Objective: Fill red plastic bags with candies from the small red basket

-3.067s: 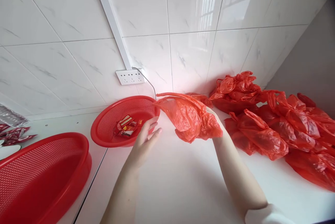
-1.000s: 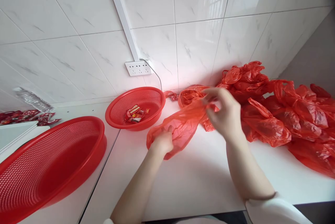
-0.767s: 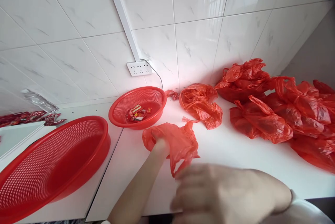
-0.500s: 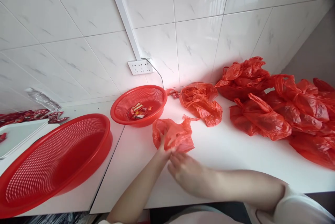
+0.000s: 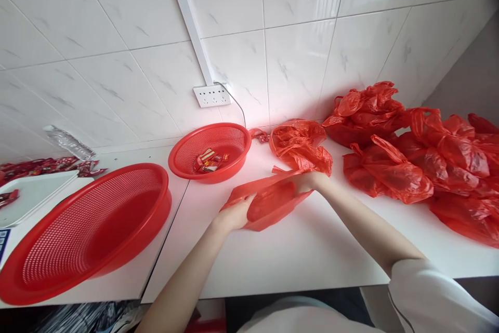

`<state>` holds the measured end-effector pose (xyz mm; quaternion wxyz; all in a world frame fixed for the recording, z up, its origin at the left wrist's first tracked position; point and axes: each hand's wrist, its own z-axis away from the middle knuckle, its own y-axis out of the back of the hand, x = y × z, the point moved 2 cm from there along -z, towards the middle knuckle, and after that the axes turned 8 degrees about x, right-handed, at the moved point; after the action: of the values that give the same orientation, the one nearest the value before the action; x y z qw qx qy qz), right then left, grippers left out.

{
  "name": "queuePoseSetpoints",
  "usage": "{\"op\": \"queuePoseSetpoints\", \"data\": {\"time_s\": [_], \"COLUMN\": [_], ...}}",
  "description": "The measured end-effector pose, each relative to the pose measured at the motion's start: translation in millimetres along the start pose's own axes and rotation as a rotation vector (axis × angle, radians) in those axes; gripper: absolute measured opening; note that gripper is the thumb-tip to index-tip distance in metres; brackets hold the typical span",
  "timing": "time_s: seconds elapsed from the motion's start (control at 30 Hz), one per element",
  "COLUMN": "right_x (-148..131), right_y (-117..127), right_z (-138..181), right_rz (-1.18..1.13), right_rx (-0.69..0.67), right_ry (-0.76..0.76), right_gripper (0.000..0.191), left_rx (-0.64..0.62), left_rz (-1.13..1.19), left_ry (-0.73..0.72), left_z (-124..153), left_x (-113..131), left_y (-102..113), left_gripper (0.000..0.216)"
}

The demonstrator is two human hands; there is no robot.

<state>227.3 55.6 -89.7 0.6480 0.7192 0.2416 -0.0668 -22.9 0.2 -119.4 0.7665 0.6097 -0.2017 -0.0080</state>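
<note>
A thin red plastic bag [image 5: 268, 205] is stretched sideways between my hands, its mouth spread wide over the white table. At its left edge, my left hand [image 5: 236, 214] grips the plastic, with the fingertips partly inside the opening. My right hand [image 5: 306, 182] holds the far right side, and its fingers are largely hidden by the plastic. Just beyond the bag, a small red mesh basket [image 5: 183, 159] contains several small wrapped packets [image 5: 208, 160]. Behind my right hand lies a crumpled red bag [image 5: 298, 138].
A large red mesh basket [image 5: 132, 218] stands at the left. Several filled red bags [image 5: 393, 172] are heaped at the right. Further left are a white tray [image 5: 37, 192], red packets [image 5: 42, 167] and a clear plastic bottle [image 5: 70, 142]. A power socket [image 5: 212, 96] is on the tiled wall.
My hands were close together at the bunched bag. My right hand has moved away to the right and forward, and the bag is now pulled wide with its mouth spread.
</note>
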Motion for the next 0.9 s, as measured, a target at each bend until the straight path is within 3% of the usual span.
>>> {"op": "queuePoseSetpoints", "data": {"time_s": [0.1, 0.13, 0.23, 0.3, 0.37, 0.47, 0.53, 0.7, 0.83, 0.9], "right_x": [-9.2, -16.7, -42.1, -53.0, -54.1, -36.7, -19.7, 6.5, 9.9, 9.8], "right_y": [8.0, 9.0, 8.0, 2.3, -7.7, -25.8, -38.4, -65.4, -73.6, -71.6], "right_z": [4.1, 8.2, 22.3, 29.4, 31.0, 21.3, 12.9, 6.6, 8.4, 8.7], "right_rz": [-0.057, -0.088, -0.109, -0.074, -0.052, -0.027, -0.043, -0.123, -0.112, -0.085], "right_rx": [-0.256, -0.285, -0.133, -0.021, -0.034, -0.119, -0.191, -0.316, -0.246, -0.176], "right_ry": [0.236, 0.341, 0.624, 0.764, 0.871, 0.828, 0.728, 0.561, 0.556, 0.589], "right_gripper": [0.028, 0.029, 0.032, 0.031, 0.039, 0.081, 0.093, 0.095, 0.093, 0.091], "left_rx": [0.066, 0.114, 0.260, 0.261, 0.194, 0.092, 0.064, 0.149, 0.211, 0.325], "left_rz": [0.096, 0.145, 0.281, 0.306, 0.301, 0.390, 0.537, 0.834, 1.014, 1.269], "left_ry": [-0.132, -0.179, -0.241, -0.255, -0.275, -0.314, -0.338, -0.216, -0.139, 0.041], "left_z": [2.6, 2.3, -1.0, -4.5, -8.6, -15.5, -20.1, -28.0, -29.2, -29.8], "left_x": [-1.2, 0.5, 4.9, 4.9, 1.9, -8.8, -19.3, -44.7, -43.8, -42.5], "left_y": [10.4, 13.4, 18.0, 15.2, 8.8, -1.9, -7.2, -13.0, -11.3, -5.4], "left_gripper": [0.033, 0.019, 0.040, 0.029, 0.018, 0.014, 0.018, 0.027, 0.034, 0.046]}}
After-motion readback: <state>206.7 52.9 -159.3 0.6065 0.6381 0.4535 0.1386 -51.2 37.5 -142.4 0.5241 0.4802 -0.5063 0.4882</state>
